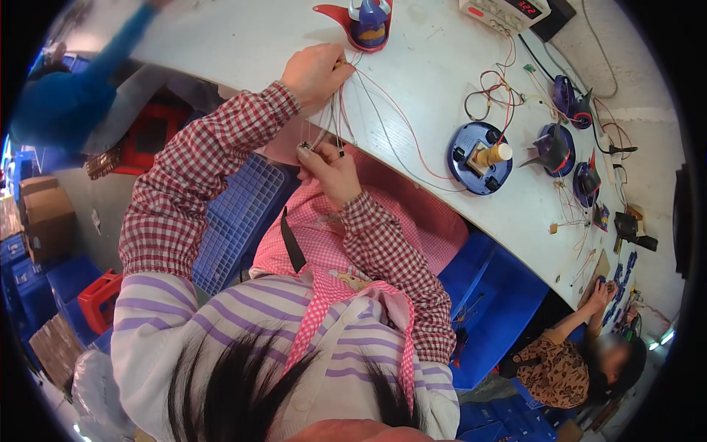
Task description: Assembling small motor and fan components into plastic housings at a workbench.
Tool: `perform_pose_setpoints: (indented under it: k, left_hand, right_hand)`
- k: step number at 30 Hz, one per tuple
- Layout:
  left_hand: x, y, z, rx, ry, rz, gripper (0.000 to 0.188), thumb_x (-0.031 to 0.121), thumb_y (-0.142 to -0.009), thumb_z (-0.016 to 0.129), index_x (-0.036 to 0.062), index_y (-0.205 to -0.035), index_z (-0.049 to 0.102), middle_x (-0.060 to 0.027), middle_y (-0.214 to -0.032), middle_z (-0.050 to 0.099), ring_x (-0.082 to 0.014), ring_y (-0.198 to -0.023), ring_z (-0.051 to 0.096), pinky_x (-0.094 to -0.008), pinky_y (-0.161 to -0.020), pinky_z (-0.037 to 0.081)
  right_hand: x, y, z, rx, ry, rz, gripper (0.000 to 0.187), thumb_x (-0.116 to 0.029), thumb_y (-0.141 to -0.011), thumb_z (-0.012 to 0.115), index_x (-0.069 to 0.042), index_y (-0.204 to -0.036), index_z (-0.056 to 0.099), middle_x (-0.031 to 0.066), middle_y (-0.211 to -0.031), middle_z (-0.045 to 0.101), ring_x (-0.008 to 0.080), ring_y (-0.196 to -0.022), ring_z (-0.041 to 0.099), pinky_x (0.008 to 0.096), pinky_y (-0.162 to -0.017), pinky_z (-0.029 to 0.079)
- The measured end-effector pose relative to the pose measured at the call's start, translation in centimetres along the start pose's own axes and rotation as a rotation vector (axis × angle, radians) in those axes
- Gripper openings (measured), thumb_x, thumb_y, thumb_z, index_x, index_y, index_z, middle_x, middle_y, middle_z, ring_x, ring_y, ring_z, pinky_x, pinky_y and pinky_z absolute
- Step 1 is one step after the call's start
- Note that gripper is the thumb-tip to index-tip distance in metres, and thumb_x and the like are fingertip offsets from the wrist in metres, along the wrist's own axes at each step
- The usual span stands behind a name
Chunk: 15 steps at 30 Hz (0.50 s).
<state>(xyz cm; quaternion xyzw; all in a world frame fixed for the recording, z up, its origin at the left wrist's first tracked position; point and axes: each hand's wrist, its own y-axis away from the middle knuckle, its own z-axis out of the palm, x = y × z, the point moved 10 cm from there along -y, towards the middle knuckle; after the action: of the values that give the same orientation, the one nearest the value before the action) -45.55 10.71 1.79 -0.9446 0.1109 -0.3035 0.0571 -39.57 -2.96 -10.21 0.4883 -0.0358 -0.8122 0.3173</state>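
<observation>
My left hand [317,74] is closed on a bundle of thin wires [340,110] at the near edge of the white table. The wires hang from it toward my right hand [331,171], which is lower, in front of the table edge. Its thumb and fingers pinch a small part [303,147] at the wire ends; its kind is too small to tell. A red wire [401,118] and a grey one curve from the left hand to a round blue toy base [460,173]. Just beyond my left hand stands a purple horned toy figure [368,31] with red pieces.
A power supply [508,13] stands at the far edge, with tangled leads [501,92]. Several purple toy parts [557,151] lie at the right. Blue crates [239,221] and a blue bin [493,309] flank me. Co-workers [560,368] are at the right and far left.
</observation>
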Motion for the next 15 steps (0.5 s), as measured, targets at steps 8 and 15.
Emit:
perform_pose_setpoints:
  k: [8,15]
  left_hand:
    - [2.4,6.5,-7.4,0.406,0.347,0.109,0.011,0.011,-0.086,0.056,0.0024,-0.093,0.059,-0.0014,-0.076,0.055,-0.0109,-0.064,0.047,-0.0218,-0.06,0.041]
    - [1.7,15.6,1.1,-0.064,0.924,-0.368,0.009,0.009,-0.086,0.058,0.0015,-0.091,0.057,-0.0028,-0.074,0.058,-0.006,-0.063,0.05,-0.0165,-0.055,0.041]
  right_hand:
    - [-0.9,2.9,0.6,-0.213,-0.492,0.134,0.022,-0.012,-0.092,0.052,0.003,-0.107,0.056,0.012,-0.085,0.063,0.0129,-0.055,0.055,0.0191,-0.048,0.045]
    - [-1.5,4.4,0.9,-0.25,-0.452,0.164,0.025,-0.014,-0.093,0.049,0.003,-0.111,0.054,0.0125,-0.083,0.064,0.0128,-0.054,0.057,0.0186,-0.045,0.045]
